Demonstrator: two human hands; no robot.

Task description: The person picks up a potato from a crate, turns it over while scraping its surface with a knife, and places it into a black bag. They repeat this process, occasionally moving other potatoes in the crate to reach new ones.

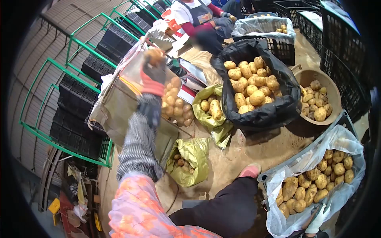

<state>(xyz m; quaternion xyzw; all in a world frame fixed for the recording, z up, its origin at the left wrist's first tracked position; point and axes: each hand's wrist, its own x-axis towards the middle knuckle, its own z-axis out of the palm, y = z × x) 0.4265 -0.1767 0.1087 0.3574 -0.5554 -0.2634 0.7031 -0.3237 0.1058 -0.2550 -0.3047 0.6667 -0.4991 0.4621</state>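
Observation:
My left hand, in a grey glove with a pink cuff, is raised over a cloth-sided bin and closed on a blurred brown potato. Below and beside it is a clear bag of potatoes. At the bottom right, my right hand, in a pale glove, is partly in view at the edge of a plastic-lined crate of potatoes; its fingers are unclear. A black-lined container full of potatoes stands in the upper middle.
Two yellow-green bags hold potatoes. A tan basin of potatoes stands at right, by stacked black crates. A seated person is at the top beside a lined crate. Green racks line the left; my shoe is mid-floor.

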